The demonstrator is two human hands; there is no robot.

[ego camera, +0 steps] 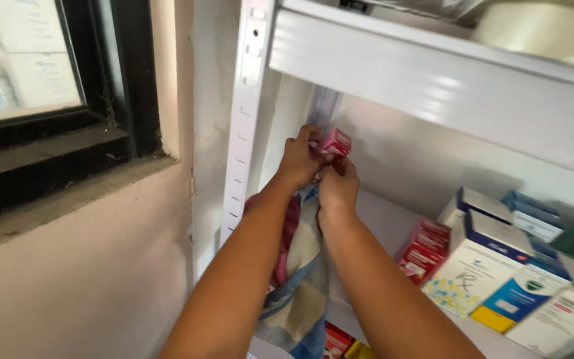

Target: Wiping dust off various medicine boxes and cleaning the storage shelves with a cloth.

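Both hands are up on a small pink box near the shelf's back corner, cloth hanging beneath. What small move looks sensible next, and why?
Probably lower the small pink box onto the bare shelf left of the red boxes. Both the left hand and right hand grip it in mid-air, with the checked cloth draped below them, and that spot looks open.
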